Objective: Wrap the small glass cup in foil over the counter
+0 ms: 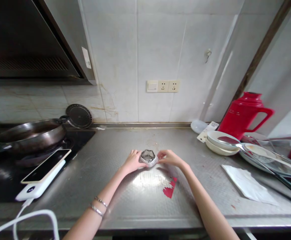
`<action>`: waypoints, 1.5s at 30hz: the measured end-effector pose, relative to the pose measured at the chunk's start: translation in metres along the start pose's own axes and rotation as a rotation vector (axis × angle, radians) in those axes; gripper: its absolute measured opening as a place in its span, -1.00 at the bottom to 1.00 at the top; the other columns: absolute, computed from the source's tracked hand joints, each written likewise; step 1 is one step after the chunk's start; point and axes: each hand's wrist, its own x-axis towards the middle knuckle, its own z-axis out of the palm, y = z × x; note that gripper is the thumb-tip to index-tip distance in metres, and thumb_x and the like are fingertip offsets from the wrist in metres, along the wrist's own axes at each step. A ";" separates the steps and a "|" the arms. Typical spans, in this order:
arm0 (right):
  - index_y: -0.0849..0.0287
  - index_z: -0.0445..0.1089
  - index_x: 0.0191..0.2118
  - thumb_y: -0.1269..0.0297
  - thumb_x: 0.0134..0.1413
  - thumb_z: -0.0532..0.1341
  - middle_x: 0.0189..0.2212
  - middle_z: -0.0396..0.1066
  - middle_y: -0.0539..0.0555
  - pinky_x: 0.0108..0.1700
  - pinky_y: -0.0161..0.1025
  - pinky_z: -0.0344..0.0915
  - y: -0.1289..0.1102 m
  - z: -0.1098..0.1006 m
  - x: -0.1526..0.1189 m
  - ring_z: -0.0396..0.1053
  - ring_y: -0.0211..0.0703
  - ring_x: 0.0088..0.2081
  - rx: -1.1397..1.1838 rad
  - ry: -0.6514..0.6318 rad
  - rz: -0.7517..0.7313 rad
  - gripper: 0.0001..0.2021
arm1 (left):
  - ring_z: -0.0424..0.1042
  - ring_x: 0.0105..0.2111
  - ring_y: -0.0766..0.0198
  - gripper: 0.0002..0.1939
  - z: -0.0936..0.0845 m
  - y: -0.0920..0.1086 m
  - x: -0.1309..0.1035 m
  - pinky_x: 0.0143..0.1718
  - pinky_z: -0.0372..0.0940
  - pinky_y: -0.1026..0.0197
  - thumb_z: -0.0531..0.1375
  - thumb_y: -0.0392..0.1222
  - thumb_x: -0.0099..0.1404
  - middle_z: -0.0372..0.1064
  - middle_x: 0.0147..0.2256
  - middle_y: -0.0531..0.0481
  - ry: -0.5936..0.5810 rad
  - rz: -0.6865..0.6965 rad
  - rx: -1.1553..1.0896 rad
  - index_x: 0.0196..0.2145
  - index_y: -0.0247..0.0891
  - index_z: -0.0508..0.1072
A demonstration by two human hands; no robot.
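A small whitish container [149, 163] with a wavy silver rim and a greyish hollow inside stands on the steel counter [125, 200]. My left hand [133, 160] holds its left side, thumb along the near edge. On the other side my right hand [169, 157] has its fingers bent in and pinched at the container's right edge. What lies inside the hollow is too small to make out. Nearer to me, between my forearms, lies a torn red scrap [169, 189].
To the left, a steel pan [33, 138] sits on the black hob, with a phone on a white power bank [44, 168] in front. On the right are a red thermos jug [242, 115], stacked bowls [221, 148], a plate with utensils, and a white napkin [247, 185].
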 end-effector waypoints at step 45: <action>0.21 0.51 -0.39 0.07 0.00 0.21 -0.48 0.47 0.08 -0.42 -0.28 0.27 -0.046 0.032 0.009 0.36 -0.15 -0.44 0.215 0.460 -0.023 -0.71 | 0.48 -0.17 0.13 -0.51 -0.009 0.026 -0.005 -0.03 0.32 0.05 0.26 -0.15 0.10 0.49 -0.18 -0.17 0.262 -0.152 -0.994 -0.01 -0.33 0.35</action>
